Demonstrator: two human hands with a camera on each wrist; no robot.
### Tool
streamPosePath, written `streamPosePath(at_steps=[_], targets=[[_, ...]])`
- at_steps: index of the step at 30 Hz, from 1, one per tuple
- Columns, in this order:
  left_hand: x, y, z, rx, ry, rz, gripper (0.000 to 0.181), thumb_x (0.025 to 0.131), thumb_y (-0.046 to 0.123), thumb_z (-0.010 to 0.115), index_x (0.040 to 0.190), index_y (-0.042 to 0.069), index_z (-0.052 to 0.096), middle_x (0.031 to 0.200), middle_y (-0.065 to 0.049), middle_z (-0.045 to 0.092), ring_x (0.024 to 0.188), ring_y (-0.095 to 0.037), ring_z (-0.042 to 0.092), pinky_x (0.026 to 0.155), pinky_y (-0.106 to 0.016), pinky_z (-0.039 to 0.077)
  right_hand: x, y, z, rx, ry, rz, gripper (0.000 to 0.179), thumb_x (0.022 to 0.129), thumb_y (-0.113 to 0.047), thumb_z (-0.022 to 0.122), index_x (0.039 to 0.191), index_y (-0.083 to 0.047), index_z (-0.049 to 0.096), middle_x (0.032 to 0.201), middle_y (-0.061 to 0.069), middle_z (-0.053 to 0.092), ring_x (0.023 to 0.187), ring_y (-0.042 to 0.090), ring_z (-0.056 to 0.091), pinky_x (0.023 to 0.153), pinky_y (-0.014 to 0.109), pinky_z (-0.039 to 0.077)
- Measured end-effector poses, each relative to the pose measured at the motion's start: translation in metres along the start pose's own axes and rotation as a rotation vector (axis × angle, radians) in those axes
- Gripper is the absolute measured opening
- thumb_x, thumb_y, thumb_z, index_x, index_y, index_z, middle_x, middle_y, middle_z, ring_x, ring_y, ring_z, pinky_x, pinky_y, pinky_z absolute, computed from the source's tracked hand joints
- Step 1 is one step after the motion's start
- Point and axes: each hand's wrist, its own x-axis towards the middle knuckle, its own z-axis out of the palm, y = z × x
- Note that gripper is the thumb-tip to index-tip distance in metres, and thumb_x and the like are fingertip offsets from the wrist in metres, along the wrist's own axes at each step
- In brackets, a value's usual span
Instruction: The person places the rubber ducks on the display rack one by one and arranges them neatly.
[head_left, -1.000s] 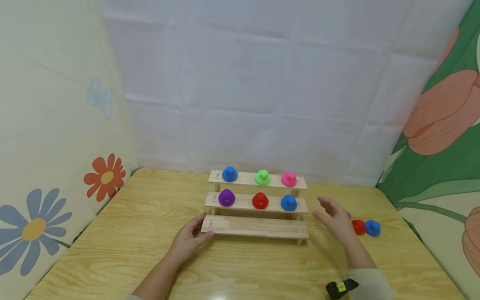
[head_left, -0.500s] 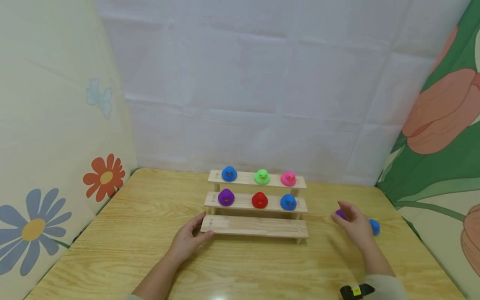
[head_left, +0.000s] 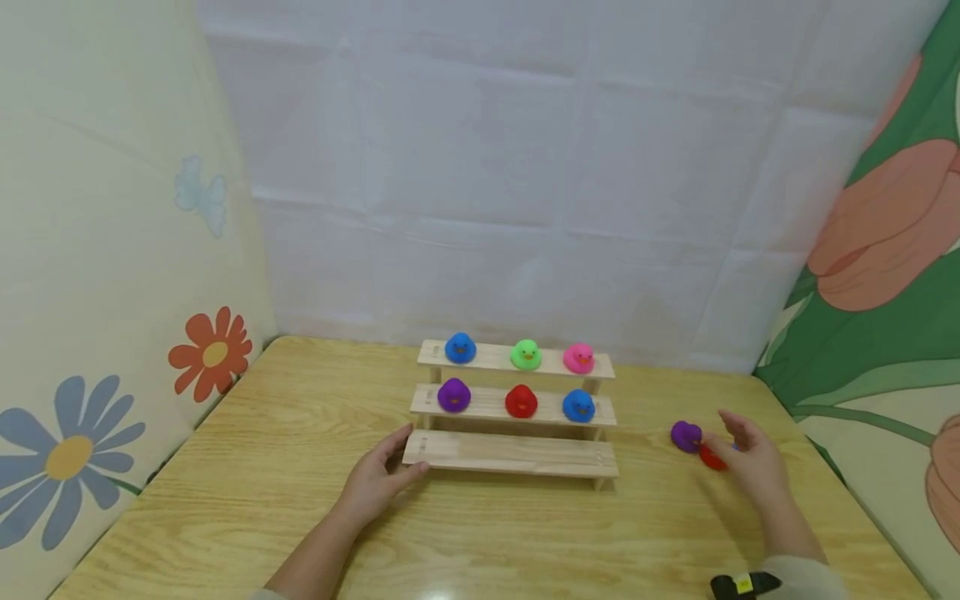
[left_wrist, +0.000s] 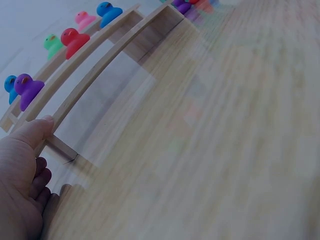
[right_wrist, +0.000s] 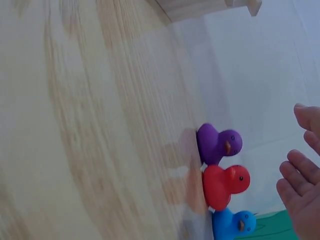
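Note:
My left hand (head_left: pixel 372 483) grips the left end of the lowest shelf of a three-tier wooden stand (head_left: pixel 517 452), thumb at its front edge. Three rubber ducks sit in a row on the table to the right: a purple duck (head_left: pixel 686 436), a red duck (right_wrist: pixel 225 186) and a blue duck (right_wrist: pixel 232 224). Over the red and blue ones hovers my right hand (head_left: pixel 759 473), thumb and fingers apart, holding nothing. It hides most of the blue duck in the head view; the right wrist view shows a gap between the fingers and the ducks.
The top shelf bears a blue duck (head_left: pixel 461 348), a green duck (head_left: pixel 526 356) and a pink duck (head_left: pixel 579 359). On the middle shelf are a purple duck (head_left: pixel 453 395), a red duck (head_left: pixel 521 402) and a blue duck (head_left: pixel 578 406). A white cloth (head_left: pixel 480 167) hangs behind.
My right hand has moved right, from beside the stand to over the red and blue ducks, uncovering the purple duck. My left hand stays on the stand.

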Motion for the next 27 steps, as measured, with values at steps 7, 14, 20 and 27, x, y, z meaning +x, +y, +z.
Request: streamPosePath(at_steps=[7,14,20,27], targets=[[0.001,-0.001,0.000,-0.004,-0.006,-0.007,0.076,0.088,0.024,0.074,0.148,-0.002,0.036,0.148,-0.023,0.046,0.140,-0.039,0.041,0.120,-0.051,0.027,0.003,0.012,-0.010,-0.018,0.028,0.073,0.071,0.097,-0.036,0.059,0.150,0.001,0.029,0.156,0.029,0.026,0.142,0.047,0.029,0.117,0.057,0.028],[0.000,0.000,0.000,-0.002,-0.001,-0.012,0.075,0.088,0.023,0.074,0.148,-0.001,0.037,0.147,-0.023,0.047,0.139,-0.038,0.042,0.119,-0.050,0.028,0.006,0.026,-0.017,-0.042,0.027,0.123,0.075,0.097,-0.040,0.058,0.152,0.001,0.026,0.157,0.033,0.019,0.144,0.051,0.021,0.118,0.059,0.024],[-0.001,0.001,0.000,0.003,0.000,-0.003,0.074,0.089,0.023,0.073,0.148,-0.002,0.037,0.147,-0.024,0.047,0.139,-0.039,0.042,0.119,-0.051,0.029,0.008,0.035,-0.017,-0.045,0.040,0.125,0.071,0.098,-0.031,0.059,0.151,0.004,0.026,0.156,0.035,0.019,0.143,0.052,0.020,0.119,0.058,0.023],[-0.002,0.003,0.000,0.006,0.006,-0.005,0.073,0.089,0.023,0.073,0.148,-0.001,0.037,0.146,-0.023,0.048,0.139,-0.039,0.042,0.119,-0.051,0.029,0.010,0.041,-0.018,-0.067,0.018,0.139,0.072,0.098,-0.030,0.058,0.151,0.005,0.023,0.154,0.039,0.017,0.141,0.055,0.021,0.117,0.060,0.024]])
